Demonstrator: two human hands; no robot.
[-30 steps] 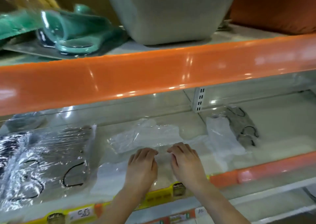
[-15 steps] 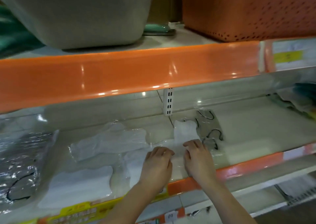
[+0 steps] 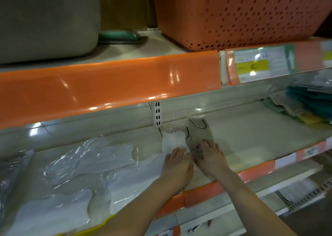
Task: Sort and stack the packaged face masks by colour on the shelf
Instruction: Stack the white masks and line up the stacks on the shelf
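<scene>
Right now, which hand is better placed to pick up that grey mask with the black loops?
Probably the right hand: its fingers already rest on the grey mask, while the left hand sits on the white mask.

Head view, downward, near shelf (image 3: 251,136)

Shelf labels in view, almost none legible

A price tag (image 3: 252,65) in the orange strip on the upper shelf's front edge, right of centre, carries blurred bluish print above a yellow band with a dark mark; none of it can be made out. Farther right a second tag (image 3: 327,53), cut by the frame edge, shows white and yellow patches with no readable characters. On the lower shelf's front edge a pale label (image 3: 311,150) bears smeared blue print, unreadable. At the bottom edge a small white tag (image 3: 165,234) shows handwritten digits that look like "10", though partly cropped.
</scene>
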